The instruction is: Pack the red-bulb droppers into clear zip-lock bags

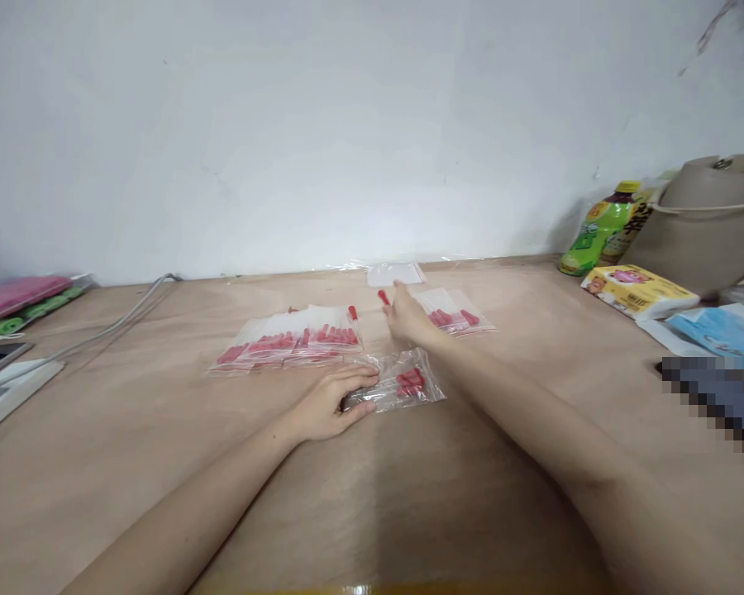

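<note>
My left hand [331, 403] lies on the table with its thumb and fingers around the left end of a clear plastic bag [432, 388]. Inside that bag are several slim, clear pieces with red ends. Farther forward, my right hand [407, 316] is closed at the fingertips on a small red piece [383, 297], whose end sticks out to the left. Another red piece [353, 313] lies by the overlapping small zip bags [266, 330] on the left, which hold red pieces. More zip bags [451, 302] with red pieces lie beside my right wrist.
White zip bags [393, 274] lie against the wall. To the right stand a green bottle [589, 235], a yellow tissue pack [641, 291] and a beige bucket [707, 223]. At left are a cable [127, 316], a power strip [21, 388] and a bag of pink and green things [28, 299].
</note>
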